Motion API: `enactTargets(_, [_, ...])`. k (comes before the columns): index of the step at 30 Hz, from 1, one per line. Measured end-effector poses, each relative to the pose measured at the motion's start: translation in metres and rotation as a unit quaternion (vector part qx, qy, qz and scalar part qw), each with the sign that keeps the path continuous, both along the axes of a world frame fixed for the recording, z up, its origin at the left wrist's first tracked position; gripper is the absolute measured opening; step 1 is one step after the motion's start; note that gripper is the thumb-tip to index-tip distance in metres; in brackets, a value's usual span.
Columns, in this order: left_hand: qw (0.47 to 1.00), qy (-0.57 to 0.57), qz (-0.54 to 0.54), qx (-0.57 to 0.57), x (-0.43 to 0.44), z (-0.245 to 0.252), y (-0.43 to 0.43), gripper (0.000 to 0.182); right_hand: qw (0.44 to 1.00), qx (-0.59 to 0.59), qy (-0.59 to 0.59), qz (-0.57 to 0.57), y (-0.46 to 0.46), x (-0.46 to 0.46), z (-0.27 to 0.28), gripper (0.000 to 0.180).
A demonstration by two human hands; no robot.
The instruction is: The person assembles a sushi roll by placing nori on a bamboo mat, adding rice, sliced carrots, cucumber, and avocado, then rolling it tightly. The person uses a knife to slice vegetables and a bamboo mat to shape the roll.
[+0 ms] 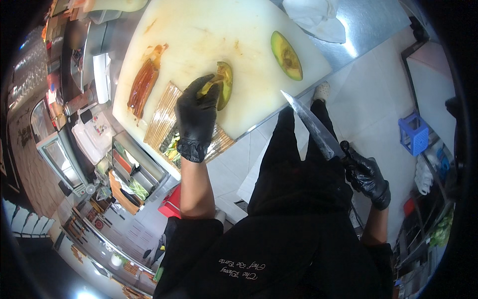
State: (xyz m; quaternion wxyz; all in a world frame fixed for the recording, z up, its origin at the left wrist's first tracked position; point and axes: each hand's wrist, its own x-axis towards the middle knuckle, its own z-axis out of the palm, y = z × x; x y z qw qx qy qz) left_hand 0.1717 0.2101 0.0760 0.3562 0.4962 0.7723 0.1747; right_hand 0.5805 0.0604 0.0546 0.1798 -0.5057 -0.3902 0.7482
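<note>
My left hand point(197, 112), in a black glove, is over the white cutting board point(194, 37), its fingers closed around part of a cut avocado piece point(226, 88). Another avocado half point(286, 56), its cut face up with a hollow in it, rests near the board's right edge. In my gloved right hand point(368, 177) is a kitchen knife point(312, 125), held off the board with its tip towards it. Under my left wrist lies a bamboo rolling mat point(160, 119) bearing nori with filling point(172, 147), partly hidden. A glazed brown fillet point(145, 88) sits left of the mat.
A white cloth point(317, 18) is on the steel counter point(377, 18) beyond the board. To the left stand steel trays of ingredients point(138, 168) and a clear plastic container point(93, 129). A blue plastic stool point(413, 132) is on the floor at right.
</note>
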Motion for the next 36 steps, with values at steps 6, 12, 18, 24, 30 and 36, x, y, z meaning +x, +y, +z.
enactTargets(6, [0.996, -0.022, 0.022, 0.085, -0.009, 0.011, -0.002, 0.028, 0.999, -0.034, -0.011, -0.002, 0.001, -0.001, 0.000, 0.067])
enactTargets(12, [0.989, 0.049, 0.012, 0.136, -0.019, 0.034, -0.005, 0.029, 0.998, -0.063, -0.018, -0.008, 0.002, 0.003, 0.004, 0.073])
enactTargets(18, [0.976, 0.086, 0.017, 0.199, -0.055, 0.063, 0.008, 0.030, 1.000, 0.010, -0.029, -0.006, 0.022, -0.016, 0.028, 0.073])
enactTargets(24, [0.927, 0.088, -0.033, 0.362, -0.172, 0.103, 0.083, 0.027, 0.995, -0.007, -0.091, -0.048, 0.030, -0.039, 0.063, 0.057])
enactTargets(30, [0.924, -0.056, -0.033, 0.377, -0.320, 0.114, 0.235, 0.043, 0.992, 0.022, -0.094, -0.077, 0.021, -0.052, 0.072, 0.069])
enactTargets(36, [0.794, 0.538, -0.199, 0.201, -0.278, 0.040, 0.225, 0.055, 0.988, -0.044, -0.120, -0.085, 0.012, -0.063, 0.080, 0.063])
